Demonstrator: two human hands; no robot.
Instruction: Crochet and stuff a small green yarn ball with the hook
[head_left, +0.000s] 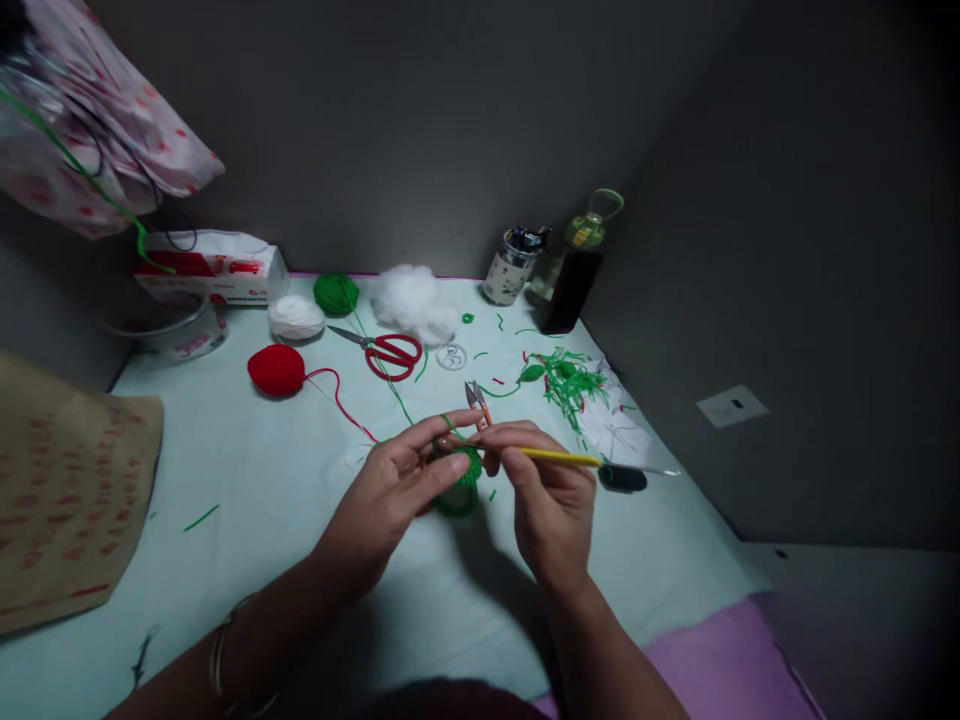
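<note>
My left hand (409, 470) pinches a small green crocheted piece (466, 478) between thumb and fingers, and green yarn runs over its raised index finger. A yellow-handled crochet hook (562, 456) is gripped in my right hand (547, 495), its working tip at the green piece and its other metal end pointing right. From the left hand the green strand leads back toward a green yarn ball (336, 294). A red yarn ball (276, 371) lies to the left, its tail reaching toward my left hand. Orange-handled thread snips (478, 400) lie just behind the hands.
Red-handled scissors (392, 357), a white yarn ball (296, 318) and white stuffing (415, 302) lie at the back. Green scraps (566, 385) are heaped at right, near a phone (572, 290), bottle (586, 232) and pen cup (510, 270). A brown paper bag (75, 490) stands left.
</note>
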